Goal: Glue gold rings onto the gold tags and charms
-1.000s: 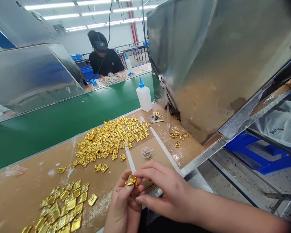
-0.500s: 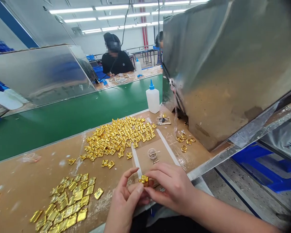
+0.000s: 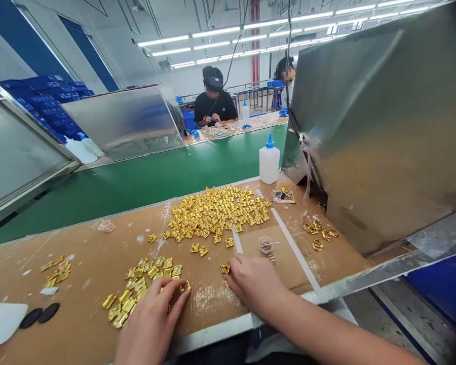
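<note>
My left hand point(image 3: 152, 319) rests on the brown worktop point(image 3: 83, 274), its fingertips pinched on a small gold piece point(image 3: 185, 287) at the right edge of the near group of flat gold pieces point(image 3: 137, 286). My right hand point(image 3: 253, 281) lies on the worktop with its fingers curled, the fingertips touching another gold piece point(image 3: 225, 267). A large heap of gold pieces point(image 3: 218, 210) lies farther back. A few gold rings point(image 3: 319, 235) sit to the right.
A white glue bottle with a blue tip point(image 3: 269, 161) stands by the green conveyor belt point(image 3: 144, 177). A big metal hood point(image 3: 383, 126) rises at the right. A small clear cup point(image 3: 265, 244) sits ahead of my right hand. Two people work across the belt.
My hands, held together around one gold piece, have parted. The left moved down-left to the near group, the right went down to the worktop. The view swung left.
</note>
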The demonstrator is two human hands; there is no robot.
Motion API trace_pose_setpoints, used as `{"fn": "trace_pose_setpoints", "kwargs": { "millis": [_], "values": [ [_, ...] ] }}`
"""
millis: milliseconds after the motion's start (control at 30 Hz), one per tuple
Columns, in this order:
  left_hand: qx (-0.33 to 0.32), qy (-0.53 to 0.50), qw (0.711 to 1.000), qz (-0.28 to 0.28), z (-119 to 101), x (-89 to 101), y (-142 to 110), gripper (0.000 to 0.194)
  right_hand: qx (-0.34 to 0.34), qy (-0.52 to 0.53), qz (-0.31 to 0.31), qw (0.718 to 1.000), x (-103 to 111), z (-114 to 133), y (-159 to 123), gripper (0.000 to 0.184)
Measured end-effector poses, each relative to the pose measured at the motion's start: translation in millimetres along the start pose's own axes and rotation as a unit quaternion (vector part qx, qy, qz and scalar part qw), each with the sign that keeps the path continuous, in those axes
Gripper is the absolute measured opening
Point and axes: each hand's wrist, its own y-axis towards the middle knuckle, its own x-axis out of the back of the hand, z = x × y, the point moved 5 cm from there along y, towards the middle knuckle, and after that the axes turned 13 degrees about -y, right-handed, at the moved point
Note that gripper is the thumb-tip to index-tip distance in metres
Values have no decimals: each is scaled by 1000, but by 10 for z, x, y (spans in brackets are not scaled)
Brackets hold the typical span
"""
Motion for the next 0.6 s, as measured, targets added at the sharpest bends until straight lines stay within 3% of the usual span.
{"fn": "trace_pose_setpoints", "kwargs": {
  "millis": [167, 267, 300, 367, 433, 533, 600],
  "values": [
    [9, -18, 1000, 23, -35, -16, 36, 21, -4, -32, -1, 999, 92, 165, 288, 9],
    [0, -36, 999, 30, 9, -4, 48, 15, 28, -12, -37, 999, 223, 136, 69, 13],
    [-5, -48, 998, 33, 28, -9, 45, 15, 53, 21, -78, 995, 294, 82, -57, 15],
    [-14, -88, 996, 25, 43, -23, 31, 15, 48, 83, -186, 978, 444, -179, -321, 21],
    [-9, -155, 988, -1, -1, -49, 22, 18, -41, 99, -225, 969, 489, -581, -504, 26],
    [28, -315, 948, -22, -243, -161, 50, 28, -155, 49, -165, 973, 401, -1065, -584, 30],
    [70, -445, 893, 3, -504, -307, 101, 23, -165, 17, -109, 980, 307, -1193, -552, 31]
  ]
}}
